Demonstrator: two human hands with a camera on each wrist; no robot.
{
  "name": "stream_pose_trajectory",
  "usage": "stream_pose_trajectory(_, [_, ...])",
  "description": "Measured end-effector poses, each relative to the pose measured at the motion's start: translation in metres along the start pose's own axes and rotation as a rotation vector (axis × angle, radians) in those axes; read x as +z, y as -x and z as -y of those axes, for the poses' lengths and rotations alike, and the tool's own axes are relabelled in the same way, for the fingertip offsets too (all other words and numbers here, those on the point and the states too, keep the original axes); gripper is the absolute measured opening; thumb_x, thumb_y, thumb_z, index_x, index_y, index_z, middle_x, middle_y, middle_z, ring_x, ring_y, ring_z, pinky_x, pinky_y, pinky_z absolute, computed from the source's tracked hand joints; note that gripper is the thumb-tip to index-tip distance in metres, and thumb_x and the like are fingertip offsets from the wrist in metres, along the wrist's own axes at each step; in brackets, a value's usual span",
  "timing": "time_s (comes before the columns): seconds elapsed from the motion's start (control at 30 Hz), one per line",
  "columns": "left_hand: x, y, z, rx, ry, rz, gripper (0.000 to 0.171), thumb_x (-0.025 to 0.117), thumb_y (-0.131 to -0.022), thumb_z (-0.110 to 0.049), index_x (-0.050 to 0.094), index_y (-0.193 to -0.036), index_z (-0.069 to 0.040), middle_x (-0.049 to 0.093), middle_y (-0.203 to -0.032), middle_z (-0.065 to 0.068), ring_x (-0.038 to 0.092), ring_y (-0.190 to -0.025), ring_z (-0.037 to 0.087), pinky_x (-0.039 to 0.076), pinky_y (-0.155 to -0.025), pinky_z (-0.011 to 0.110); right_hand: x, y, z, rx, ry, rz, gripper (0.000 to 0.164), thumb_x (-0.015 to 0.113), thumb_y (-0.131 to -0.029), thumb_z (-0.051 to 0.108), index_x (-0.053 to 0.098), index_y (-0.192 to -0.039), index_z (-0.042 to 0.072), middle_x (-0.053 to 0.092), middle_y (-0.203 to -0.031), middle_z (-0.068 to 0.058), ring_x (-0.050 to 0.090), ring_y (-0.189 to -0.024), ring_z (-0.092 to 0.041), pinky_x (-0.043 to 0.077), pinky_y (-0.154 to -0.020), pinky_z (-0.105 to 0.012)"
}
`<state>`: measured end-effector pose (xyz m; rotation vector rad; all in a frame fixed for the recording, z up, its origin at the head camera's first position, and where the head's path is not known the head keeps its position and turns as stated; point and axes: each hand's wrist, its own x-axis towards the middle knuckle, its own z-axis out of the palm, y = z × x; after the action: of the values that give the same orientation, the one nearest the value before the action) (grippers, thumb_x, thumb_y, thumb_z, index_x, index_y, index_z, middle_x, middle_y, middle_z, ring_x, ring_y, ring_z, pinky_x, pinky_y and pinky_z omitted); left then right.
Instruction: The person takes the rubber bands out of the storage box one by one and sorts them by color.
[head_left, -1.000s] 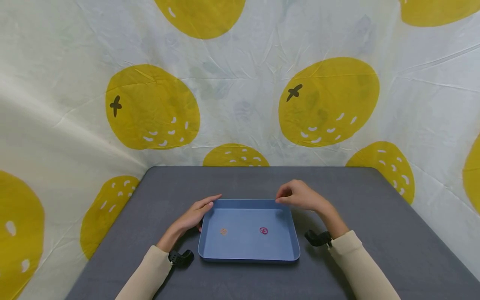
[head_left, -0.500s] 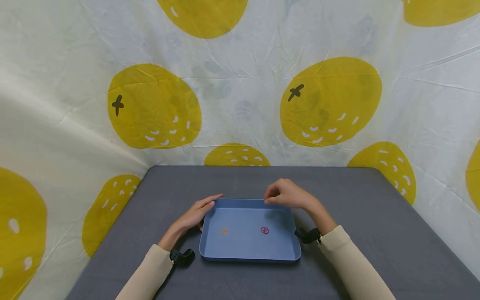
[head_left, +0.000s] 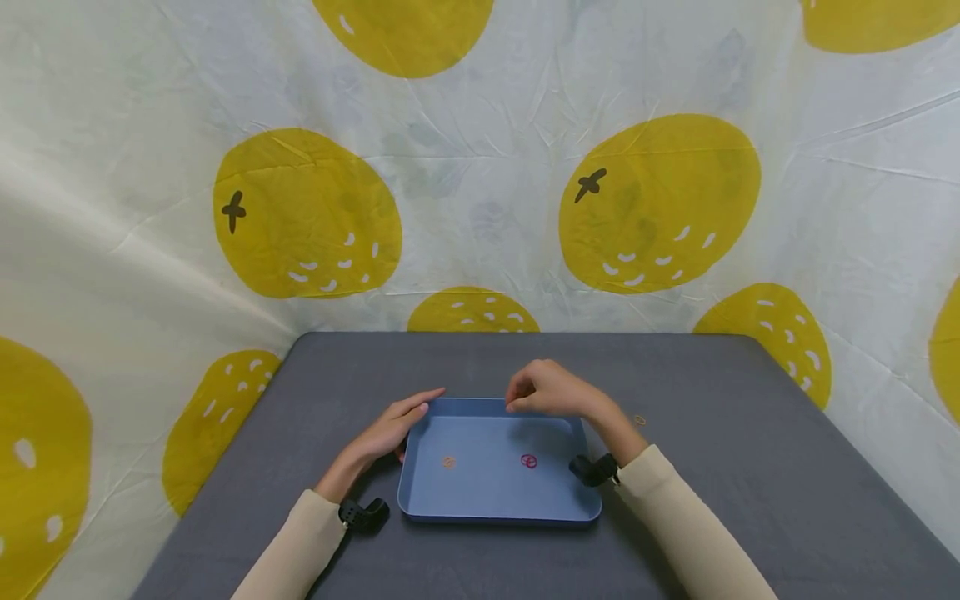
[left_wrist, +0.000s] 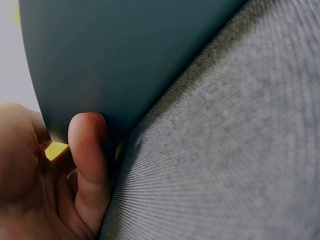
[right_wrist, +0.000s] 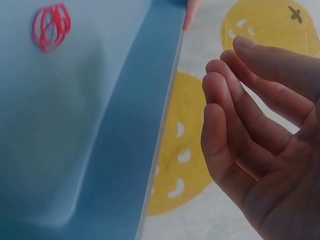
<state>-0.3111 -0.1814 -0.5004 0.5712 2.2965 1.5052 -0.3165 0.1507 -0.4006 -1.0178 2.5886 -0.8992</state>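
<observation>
A shallow blue tray (head_left: 487, 493) lies on the table. My left hand (head_left: 384, 431) rests along its left side, and in the left wrist view a fingertip (left_wrist: 86, 131) presses against the outer tray wall. Above the tray's back edge, my right hand (head_left: 551, 390) hovers with bent fingers, thumb tip close to the index fingertip. No object shows between them; I cannot tell whether something thin is pinched there. Inside the tray, tan rubber bands (head_left: 449, 462) lie left and red rubber bands (head_left: 529, 461) lie right.
One tan rubber band (head_left: 640, 420) lies on the grey table (head_left: 735, 475), right of the tray by the right forearm. Behind the table hangs a white cloth (head_left: 480, 208) with yellow fruit prints. Each wrist carries a black camera (head_left: 594, 470).
My right hand has moved left along the tray's back edge, from its right corner toward the middle. The tan band on the table has come into view. The left hand has stayed put.
</observation>
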Motion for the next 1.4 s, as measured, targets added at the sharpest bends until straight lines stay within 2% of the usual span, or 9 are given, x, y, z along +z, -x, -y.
stream_pose_trajectory(0.37, [0.001,-0.001,0.0,-0.025,-0.002,-0.017,0.046,0.037,-0.114,-0.034,0.042,-0.16,-0.03,0.045,-0.155,0.019,0.053,-0.047,0.017,0.05,-0.044,0.032,0.02,-0.022,0.009,-0.032,-0.032,0.065,0.006,0.076,-0.094,0.014,0.08,-0.092,0.01,0.076,-0.085,0.005,0.064,-0.073,-0.004,0.055,-0.071,-0.022])
stream_pose_trajectory(0.6, [0.0,0.0,0.0,-0.044,0.0,-0.017,0.045,0.037,-0.114,-0.034,0.042,-0.159,-0.031,0.047,-0.154,0.019,0.054,-0.049,0.018,0.05,-0.045,0.031,0.037,-0.038,0.018,-0.045,-0.043,0.111,0.006,0.076,-0.094,0.012,0.081,-0.094,0.008,0.077,-0.087,0.001,0.064,-0.072,-0.003,0.055,-0.071,-0.021])
stream_pose_trajectory(0.93, [0.0,-0.001,0.0,-0.025,-0.001,-0.003,0.046,0.037,-0.114,-0.036,0.04,-0.16,-0.031,0.045,-0.157,0.019,0.052,-0.047,0.017,0.049,-0.044,0.032,0.061,-0.052,0.02,-0.039,-0.029,0.154,0.005,0.078,-0.093,0.014,0.081,-0.09,0.012,0.075,-0.083,0.004,0.062,-0.07,-0.003,0.054,-0.069,-0.02])
stream_pose_trajectory(1.17, [-0.001,-0.001,0.001,-0.009,-0.011,-0.001,0.046,0.037,-0.114,-0.037,0.041,-0.16,-0.032,0.042,-0.159,0.017,0.052,-0.048,0.018,0.05,-0.044,0.033,0.072,-0.058,0.019,-0.049,-0.046,0.172,0.006,0.079,-0.093,0.012,0.081,-0.087,0.011,0.075,-0.081,0.003,0.061,-0.067,-0.003,0.053,-0.064,-0.02])
stream_pose_trajectory(1.4, [-0.002,-0.001,0.001,-0.003,-0.018,0.002,0.046,0.037,-0.114,-0.034,0.04,-0.16,-0.03,0.04,-0.161,0.016,0.051,-0.047,0.017,0.05,-0.044,0.032,0.083,-0.064,0.023,-0.072,-0.047,0.199,0.004,0.084,-0.088,0.014,0.081,-0.087,0.012,0.075,-0.08,0.005,0.062,-0.067,0.0,0.052,-0.063,-0.018])
